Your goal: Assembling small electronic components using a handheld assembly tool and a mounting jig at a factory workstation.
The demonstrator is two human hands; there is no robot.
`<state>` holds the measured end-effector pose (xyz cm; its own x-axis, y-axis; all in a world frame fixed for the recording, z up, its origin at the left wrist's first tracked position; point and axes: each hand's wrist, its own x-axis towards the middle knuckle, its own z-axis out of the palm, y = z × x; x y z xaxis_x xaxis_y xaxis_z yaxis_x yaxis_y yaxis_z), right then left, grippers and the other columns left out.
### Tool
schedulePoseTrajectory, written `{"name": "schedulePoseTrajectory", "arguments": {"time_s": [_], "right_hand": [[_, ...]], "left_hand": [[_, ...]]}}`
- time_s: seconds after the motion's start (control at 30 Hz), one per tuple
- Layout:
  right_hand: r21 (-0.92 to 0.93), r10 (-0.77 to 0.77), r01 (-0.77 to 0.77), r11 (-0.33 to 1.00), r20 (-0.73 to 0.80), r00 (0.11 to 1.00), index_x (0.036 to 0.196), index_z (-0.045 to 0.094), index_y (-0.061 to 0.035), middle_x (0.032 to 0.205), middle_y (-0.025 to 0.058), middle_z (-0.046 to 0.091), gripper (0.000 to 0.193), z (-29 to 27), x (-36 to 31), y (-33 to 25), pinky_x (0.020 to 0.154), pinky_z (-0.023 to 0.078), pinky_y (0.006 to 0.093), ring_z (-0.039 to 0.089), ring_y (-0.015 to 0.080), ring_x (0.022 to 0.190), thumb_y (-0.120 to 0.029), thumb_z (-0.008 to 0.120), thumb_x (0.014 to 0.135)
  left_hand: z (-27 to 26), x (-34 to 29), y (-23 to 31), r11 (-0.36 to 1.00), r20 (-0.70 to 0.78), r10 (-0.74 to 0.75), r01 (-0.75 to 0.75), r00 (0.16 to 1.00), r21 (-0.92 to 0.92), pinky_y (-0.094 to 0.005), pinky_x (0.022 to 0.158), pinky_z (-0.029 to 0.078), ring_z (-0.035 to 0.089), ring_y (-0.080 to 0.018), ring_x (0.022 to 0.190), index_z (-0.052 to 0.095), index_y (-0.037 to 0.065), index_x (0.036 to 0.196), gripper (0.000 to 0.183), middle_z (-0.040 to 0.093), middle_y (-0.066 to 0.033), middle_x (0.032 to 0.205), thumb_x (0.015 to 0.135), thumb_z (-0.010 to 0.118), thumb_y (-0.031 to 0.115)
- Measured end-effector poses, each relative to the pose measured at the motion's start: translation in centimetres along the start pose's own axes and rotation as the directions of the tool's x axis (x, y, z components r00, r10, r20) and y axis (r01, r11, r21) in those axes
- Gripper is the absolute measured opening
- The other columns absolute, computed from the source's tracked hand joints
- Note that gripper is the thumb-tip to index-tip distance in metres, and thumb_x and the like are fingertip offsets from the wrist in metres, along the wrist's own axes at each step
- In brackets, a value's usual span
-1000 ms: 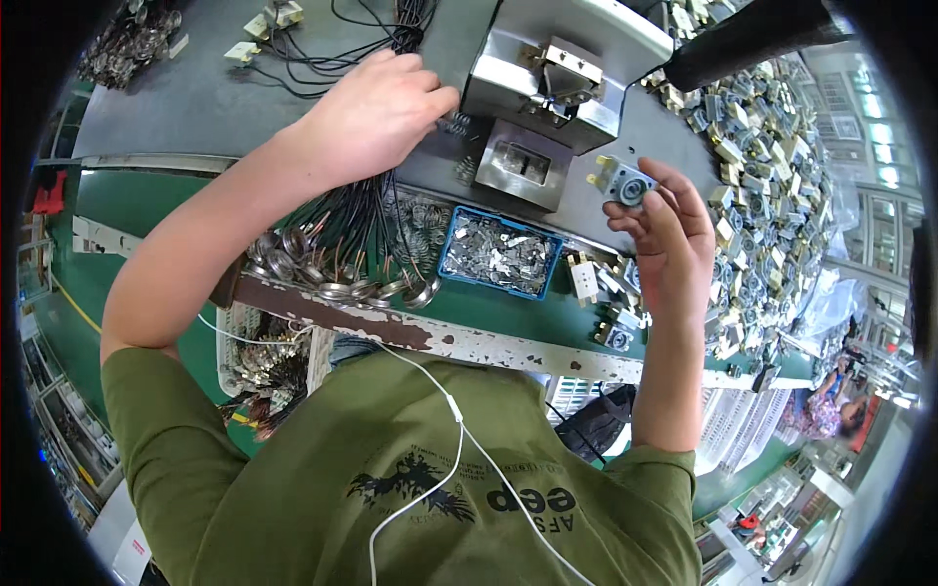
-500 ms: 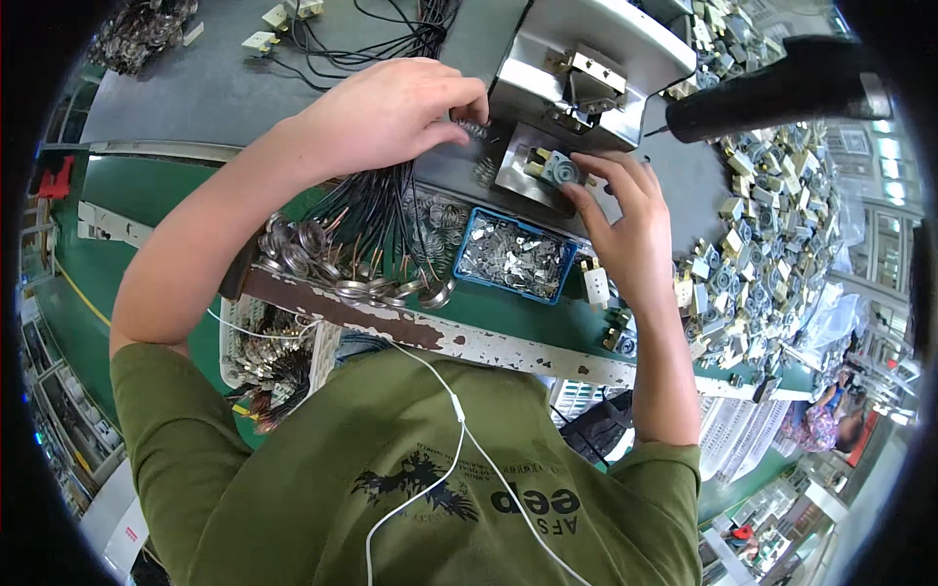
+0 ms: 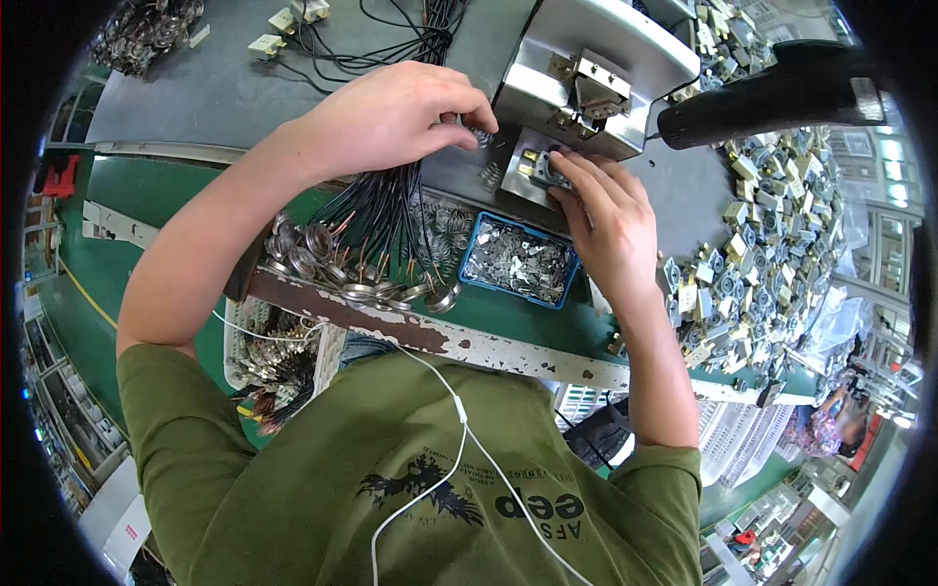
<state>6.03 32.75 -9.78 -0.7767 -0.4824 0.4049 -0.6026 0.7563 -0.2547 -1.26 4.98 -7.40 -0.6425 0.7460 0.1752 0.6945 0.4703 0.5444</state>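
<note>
My left hand (image 3: pixel 415 112) is raised over the bench with thumb and forefinger curled together, holding a small metal coil spring (image 3: pixel 482 138) at the fingertips. Just below it, another coil spring (image 3: pixel 490 176) lies beside a steel block (image 3: pixel 521 183). On that block sits a small grey plug part (image 3: pixel 543 168) with brass pins toward the left. My right hand (image 3: pixel 611 210) has its thumb and fingers closed around this part, covering its right side. A blue tray (image 3: pixel 518 262) of small metal pieces stands in front of the block.
Behind the block rises a steel fixture (image 3: pixel 596 88). A black screwdriver-shaped tool (image 3: pixel 767 103) hangs at right, above a large heap of plug parts (image 3: pixel 752 264). Black wires (image 3: pixel 386 210) and round metal discs (image 3: pixel 303 249) lie at the bench's near left, by its chipped edge (image 3: pixel 469 344).
My right hand has shifted slightly left and its fingers now cover more of the plug part. My left hand stays nearly in place with the spring.
</note>
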Motion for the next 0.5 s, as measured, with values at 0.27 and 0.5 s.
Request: {"name": "schedulePoseTrajectory", "arguments": {"time_s": [0.27,0.5], "right_hand": [[0.289,0.086,-0.036,0.957,-0.162,0.983,0.117,0.070,-0.0072,0.111,0.0108,0.071,0.035,-0.8,4.1,-3.6,0.082,0.056,0.0357,0.069,0.0305,0.096,0.001,0.074,0.084],[0.496,0.260,-0.165,0.853,-0.128,0.957,0.106,0.068,-0.0010,0.093,0.0091,0.073,0.013,0.0,5.2,-4.2,0.074,0.055,0.0291,0.070,0.0148,0.084,0.000,0.069,0.093]], "left_hand": [[-2.2,1.1,2.5,0.935,0.043,-0.191,0.195,0.981,-0.295,-0.0299,0.084,0.056,0.074,-0.0183,0.090,0.072,0.002,0.112,0.024,0.077,-0.0111,0.097,0.093,0.068,0.016],[-3.2,0.5,2.7,0.921,-0.032,-0.284,0.263,0.958,-0.287,-0.0249,0.079,0.052,0.066,-0.0070,0.088,0.075,0.005,0.115,0.026,0.075,-0.0031,0.098,0.092,0.074,0.016]]}}
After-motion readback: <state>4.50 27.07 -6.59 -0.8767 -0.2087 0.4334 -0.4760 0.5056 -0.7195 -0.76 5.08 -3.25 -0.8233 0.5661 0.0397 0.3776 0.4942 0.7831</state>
